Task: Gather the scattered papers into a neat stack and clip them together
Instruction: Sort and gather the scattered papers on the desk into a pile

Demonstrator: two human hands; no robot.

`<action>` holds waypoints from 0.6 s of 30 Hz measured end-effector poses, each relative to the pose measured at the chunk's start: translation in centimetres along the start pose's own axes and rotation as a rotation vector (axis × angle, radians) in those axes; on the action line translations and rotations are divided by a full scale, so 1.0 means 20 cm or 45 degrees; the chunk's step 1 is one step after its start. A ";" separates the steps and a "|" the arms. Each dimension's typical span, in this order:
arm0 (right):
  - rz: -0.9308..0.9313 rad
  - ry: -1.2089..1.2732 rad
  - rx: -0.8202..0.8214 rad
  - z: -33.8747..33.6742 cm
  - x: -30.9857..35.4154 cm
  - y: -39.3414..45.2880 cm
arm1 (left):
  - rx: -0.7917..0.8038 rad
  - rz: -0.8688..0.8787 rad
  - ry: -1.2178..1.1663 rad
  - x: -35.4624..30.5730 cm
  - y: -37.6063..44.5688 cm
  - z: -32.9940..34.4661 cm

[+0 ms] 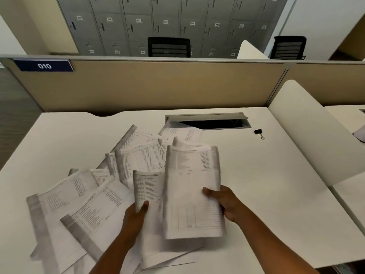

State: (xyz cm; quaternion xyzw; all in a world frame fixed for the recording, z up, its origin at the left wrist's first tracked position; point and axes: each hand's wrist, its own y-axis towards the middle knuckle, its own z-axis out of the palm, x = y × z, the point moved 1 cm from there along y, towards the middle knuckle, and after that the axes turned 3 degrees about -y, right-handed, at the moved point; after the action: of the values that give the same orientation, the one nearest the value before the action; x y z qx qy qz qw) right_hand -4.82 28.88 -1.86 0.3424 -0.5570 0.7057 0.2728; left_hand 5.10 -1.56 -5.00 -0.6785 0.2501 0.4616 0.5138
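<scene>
Several printed sheets (79, 196) lie fanned and overlapping across the left and middle of the white desk (266, 184). My right hand (225, 202) grips a lifted bundle of sheets (193, 190) by its right edge, thumb on top. My left hand (136, 216) pinches the lower edge of another sheet (148, 186), raised just left of that bundle. A black binder clip (259, 133) lies alone on the desk at the far right, well away from both hands.
An open cable slot (213, 123) is cut into the desk's back, with one sheet's corner overlapping it. A beige partition (158, 86) closes the back; a white curved divider (308, 131) rises on the right. Chairs and lockers stand beyond.
</scene>
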 end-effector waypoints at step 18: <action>-0.182 -0.969 -0.466 0.15 -0.15 0.06 | 0.088 0.005 0.023 0.08 -0.02 -0.06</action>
State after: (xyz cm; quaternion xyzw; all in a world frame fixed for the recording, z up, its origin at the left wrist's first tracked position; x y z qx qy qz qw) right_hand -3.36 25.66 -4.52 0.5621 -0.7089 0.3977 0.1524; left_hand 6.63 -2.33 -6.08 -0.6640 0.2716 0.4476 0.5338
